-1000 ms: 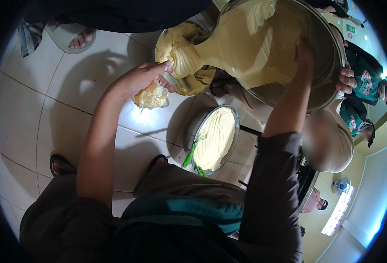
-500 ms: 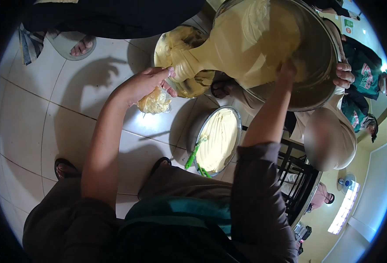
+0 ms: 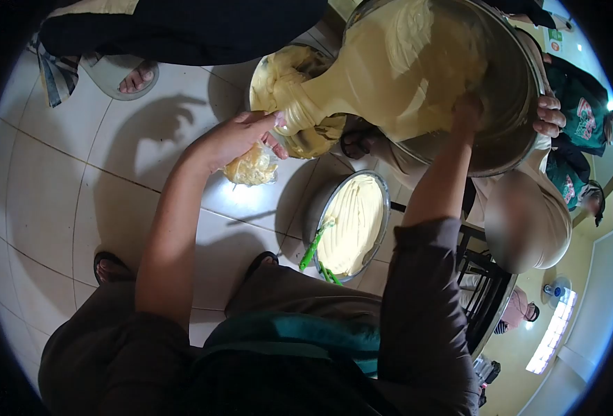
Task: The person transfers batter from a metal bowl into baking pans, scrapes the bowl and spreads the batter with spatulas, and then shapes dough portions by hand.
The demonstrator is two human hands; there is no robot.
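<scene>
My left hand (image 3: 243,142) is beside the stream of pale yellow batter (image 3: 362,83), thumb and fingertips stretched toward it. Under its palm it holds a crumpled, batter-smeared plastic bag (image 3: 253,166). My right hand (image 3: 468,111) reaches inside a large metal bowl (image 3: 504,149), against the batter; its fingers are hidden. The bowl is tipped, and thick batter flows from it into a smaller basin (image 3: 334,132) below. Another person's hand (image 3: 549,116) grips the big bowl's rim at the right.
An oval tub (image 3: 387,208) of smooth pale batter stands on the tiled floor (image 3: 50,180), green-handled utensils (image 3: 311,249) at its edge. A person in beige (image 3: 549,236) is behind the bowl, and a sandaled foot (image 3: 136,76) is at upper left. A dark table (image 3: 490,305) stands right.
The whole view has shifted slightly, so things sit a little farther right and lower. My right hand has moved slightly rightward inside the bowl. Batter keeps flowing, and my left hand keeps its pose.
</scene>
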